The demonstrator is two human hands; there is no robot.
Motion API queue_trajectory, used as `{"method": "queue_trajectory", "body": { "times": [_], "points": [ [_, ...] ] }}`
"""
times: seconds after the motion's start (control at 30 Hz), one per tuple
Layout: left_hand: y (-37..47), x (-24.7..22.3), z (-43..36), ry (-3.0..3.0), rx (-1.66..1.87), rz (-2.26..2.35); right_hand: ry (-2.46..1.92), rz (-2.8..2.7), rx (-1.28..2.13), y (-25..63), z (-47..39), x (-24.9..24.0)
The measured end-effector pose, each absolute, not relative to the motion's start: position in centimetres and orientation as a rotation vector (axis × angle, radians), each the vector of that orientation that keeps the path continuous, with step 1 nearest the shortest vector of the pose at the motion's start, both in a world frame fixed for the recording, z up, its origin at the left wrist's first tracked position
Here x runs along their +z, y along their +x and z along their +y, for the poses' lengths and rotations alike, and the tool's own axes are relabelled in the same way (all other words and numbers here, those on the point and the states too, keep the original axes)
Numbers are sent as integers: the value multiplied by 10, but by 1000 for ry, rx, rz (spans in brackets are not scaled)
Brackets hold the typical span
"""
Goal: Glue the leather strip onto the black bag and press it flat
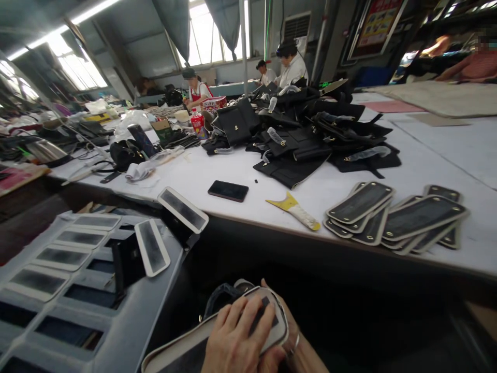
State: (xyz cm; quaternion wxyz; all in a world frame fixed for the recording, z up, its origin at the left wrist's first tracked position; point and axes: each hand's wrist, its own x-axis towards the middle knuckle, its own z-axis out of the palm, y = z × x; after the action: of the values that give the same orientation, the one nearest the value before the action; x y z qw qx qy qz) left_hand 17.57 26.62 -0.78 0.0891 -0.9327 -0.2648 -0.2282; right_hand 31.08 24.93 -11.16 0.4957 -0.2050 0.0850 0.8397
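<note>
At the far left, a pale slotted rack [128, 316] held flat rounded panels [37, 282] lying in a column over its openings, and two more panels [152, 247] stood tilted against dark blocks near its right end. Behind it on the white table [240, 171], a small black handbag [125, 154] sat among loose straps, and farther back stood a red-and-white bottle [198, 123] whose label was too small to read.

At the bottom centre, the left hand [236, 336] lay flat with fingers spread on a grey-edged panel [217, 336], pressing it down; the panel's long axis ran from lower left to upper right, its rounded end pointing up and right. The right hand [287, 339], wearing a ring, showed only at the panel's right edge, fingers curled under it; how firmly it gripped could not be told.

Beyond, on the table, lay a dark phone [228, 190], a yellow-handled scraper [295, 210], and behind them a heap of black bags [310, 134]. To the right, more panels [396, 217] fanned out in overlapping stacks. A poster [376, 23] on the far wall carried unreadable writing.
</note>
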Motion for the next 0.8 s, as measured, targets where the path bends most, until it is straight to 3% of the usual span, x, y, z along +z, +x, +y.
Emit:
{"method": "queue_trajectory", "body": {
  "times": [0.4,0.8],
  "points": [
    [180,-6,266,-2873,-494,-754,-355,294,2078,314,255,-103],
    [188,4,259,-2977,-564,-927,-511,271,2047,320,255,-99]
  ]
}}
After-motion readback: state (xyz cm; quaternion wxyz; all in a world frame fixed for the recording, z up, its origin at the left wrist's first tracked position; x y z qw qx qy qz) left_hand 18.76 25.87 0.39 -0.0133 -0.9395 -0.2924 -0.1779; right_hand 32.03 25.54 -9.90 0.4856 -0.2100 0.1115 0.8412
